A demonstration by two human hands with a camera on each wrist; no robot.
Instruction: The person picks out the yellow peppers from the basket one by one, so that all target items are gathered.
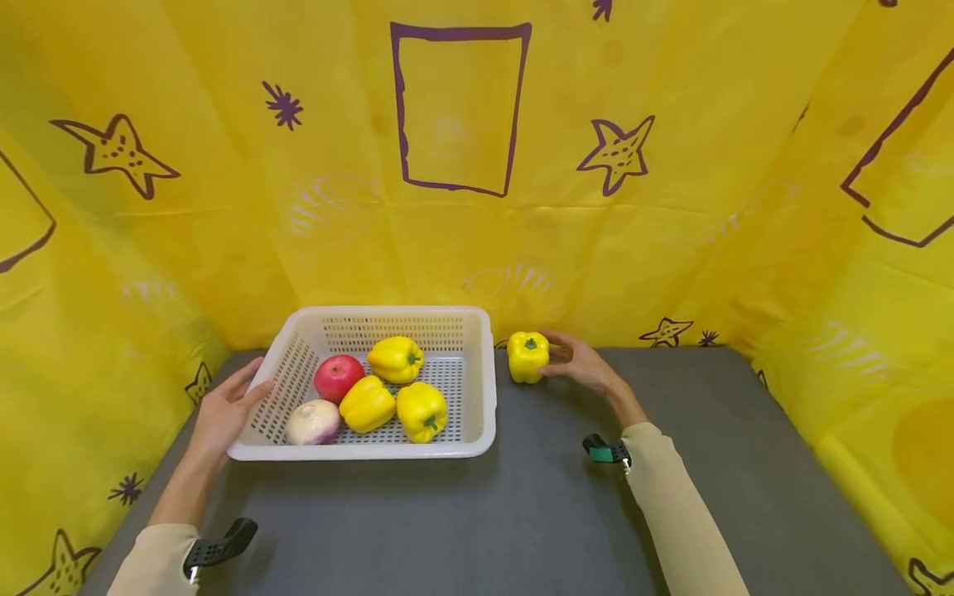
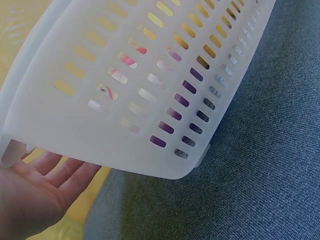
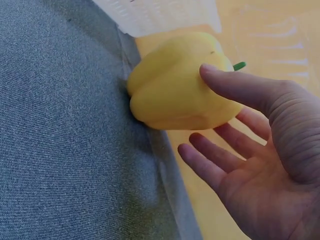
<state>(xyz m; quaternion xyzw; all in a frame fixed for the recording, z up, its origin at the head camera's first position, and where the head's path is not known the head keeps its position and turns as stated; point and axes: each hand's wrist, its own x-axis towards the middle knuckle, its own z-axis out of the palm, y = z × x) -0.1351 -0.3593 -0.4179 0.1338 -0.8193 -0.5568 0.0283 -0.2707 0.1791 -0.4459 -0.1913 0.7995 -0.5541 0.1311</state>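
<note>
A white plastic basket (image 1: 361, 452) with slotted walls stands at the left of the grey table. My left hand (image 1: 224, 411) holds its left side, thumb over the rim; in the left wrist view the fingers (image 2: 75, 175) reach behind the wall. Inside lie three yellow bell peppers (image 1: 421, 411), a red round fruit (image 1: 339, 377) and a white-and-purple turnip (image 1: 313, 422). Right of the basket, another yellow bell pepper (image 1: 527, 358) stands stem up on the table. My right hand (image 1: 581, 364) holds it loosely from the right, thumb on its near side; the index fingertip is hidden behind it.
A yellow cloth (image 1: 462, 248) with starfish drawings hangs behind and on both sides. The pepper outside the basket is close to the table's back edge. Grey table surface (image 1: 477, 521) stretches in front of the basket and to the right. Dark straps (image 1: 221, 546) circle both wrists.
</note>
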